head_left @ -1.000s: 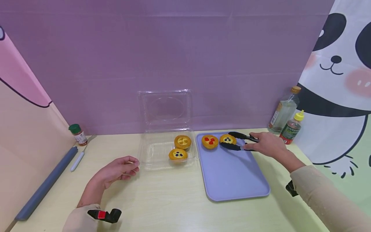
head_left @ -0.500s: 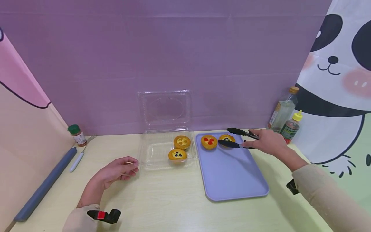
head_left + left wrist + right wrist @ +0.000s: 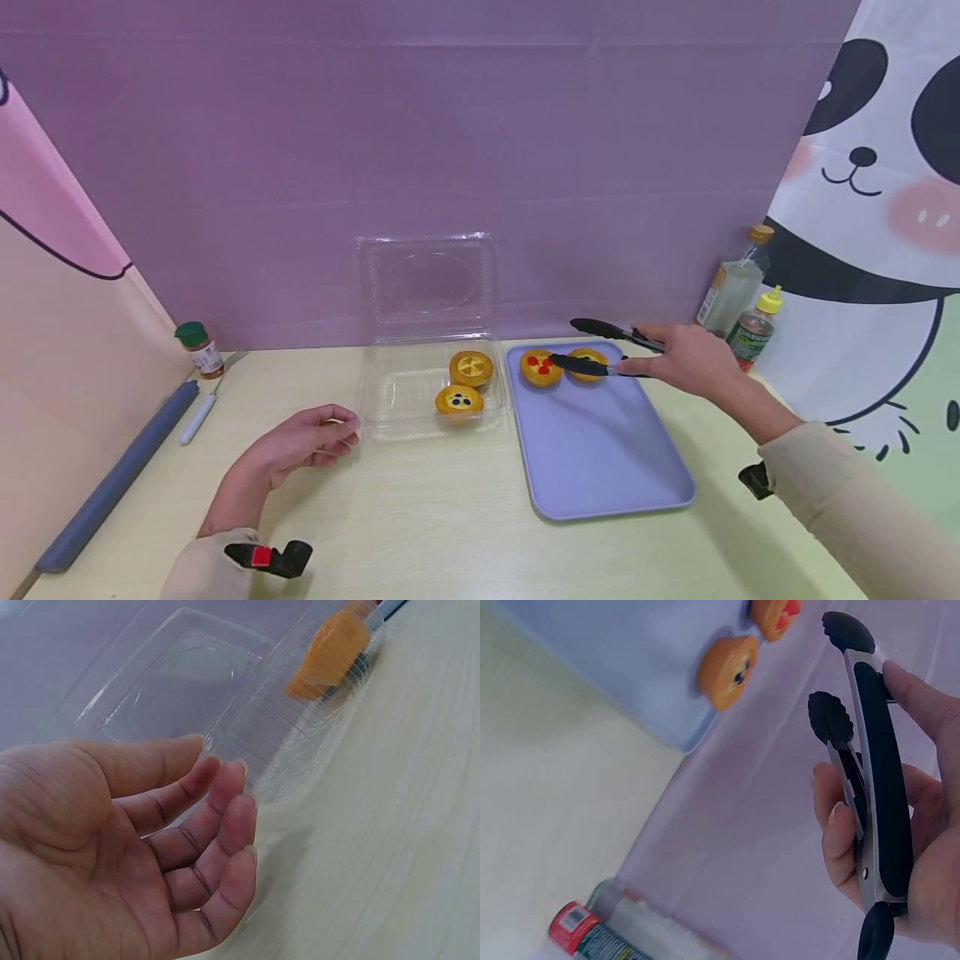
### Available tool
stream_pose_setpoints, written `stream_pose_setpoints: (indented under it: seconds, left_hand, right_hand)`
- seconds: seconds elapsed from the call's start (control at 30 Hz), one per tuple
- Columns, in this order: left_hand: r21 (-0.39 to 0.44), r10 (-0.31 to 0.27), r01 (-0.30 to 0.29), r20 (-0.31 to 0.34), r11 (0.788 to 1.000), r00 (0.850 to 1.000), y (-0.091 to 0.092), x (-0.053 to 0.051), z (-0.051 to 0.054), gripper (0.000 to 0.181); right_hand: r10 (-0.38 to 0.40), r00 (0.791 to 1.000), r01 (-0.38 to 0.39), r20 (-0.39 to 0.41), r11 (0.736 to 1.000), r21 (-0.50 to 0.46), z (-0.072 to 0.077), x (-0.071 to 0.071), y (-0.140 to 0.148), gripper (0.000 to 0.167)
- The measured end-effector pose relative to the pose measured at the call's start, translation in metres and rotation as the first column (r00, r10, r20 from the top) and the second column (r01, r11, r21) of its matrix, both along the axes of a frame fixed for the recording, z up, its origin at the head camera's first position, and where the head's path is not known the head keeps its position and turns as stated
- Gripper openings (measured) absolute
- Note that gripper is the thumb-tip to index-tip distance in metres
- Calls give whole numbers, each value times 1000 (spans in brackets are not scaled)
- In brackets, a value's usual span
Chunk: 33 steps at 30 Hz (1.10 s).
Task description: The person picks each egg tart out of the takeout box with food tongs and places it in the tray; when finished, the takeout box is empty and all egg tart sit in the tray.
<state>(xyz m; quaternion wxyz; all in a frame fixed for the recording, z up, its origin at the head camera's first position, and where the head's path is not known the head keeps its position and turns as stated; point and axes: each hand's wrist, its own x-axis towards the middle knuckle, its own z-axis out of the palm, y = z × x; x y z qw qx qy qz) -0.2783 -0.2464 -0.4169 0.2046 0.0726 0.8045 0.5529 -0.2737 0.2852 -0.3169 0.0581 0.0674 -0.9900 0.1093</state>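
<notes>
My left hand [image 3: 313, 437] pinches the front left corner of a clear plastic clamshell container [image 3: 401, 396] between thumb and forefinger; the other fingers are loosely curled. The container's lid stands raised, and inside its right half are a yellow-topped tart [image 3: 472, 367] and a blueberry tart [image 3: 459, 402]. My right hand [image 3: 693, 358] grips black-tipped tongs [image 3: 885, 780], spread apart above the back of a lilac tray [image 3: 600, 458]. On that tray lie a red-topped tart [image 3: 538, 369] and another blueberry tart [image 3: 587, 357], partly covered by the tongs. Nothing is between the tong tips.
A tall glass bottle [image 3: 737, 287] and a yellow-capped bottle [image 3: 753, 332] stand at the back right. A green-capped jar [image 3: 202, 350], a fork [image 3: 199, 419] and a blue-grey roll [image 3: 120, 479] are on the left. A purple backdrop [image 3: 300, 167] rises behind the table.
My right hand has lifted the tongs off the blueberry tart on the tray and carried them left, toward the red-topped tart. The left hand has stayed at the container's corner.
</notes>
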Motion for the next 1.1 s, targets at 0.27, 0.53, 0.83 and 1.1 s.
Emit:
stream_pose_setpoints:
  seconds: [0.27, 0.53, 0.83, 1.1]
  left_hand:
    - [-4, 1, -1, 0, 1000, 1000, -1, 0, -1, 38]
    - [-1, 7, -7, 3, 1000, 1000, -1, 1, 1, 38]
    - [0, 3, -3, 10, 1000, 1000, 0, 1, -1, 37]
    - [2, 4, -4, 12, 1000, 1000, 0, 2, 1, 36]
  right_hand:
    - [89, 993, -88, -78, 996, 25, 10, 9, -32, 88]
    - [243, 955, -219, -167, 964, 152, 11, 1, -57, 75]
    - [330, 933, -290, -142, 925, 246, 13, -10, -81, 74]
    - [319, 947, -294, -45, 912, 286, 15, -22, -98, 75]
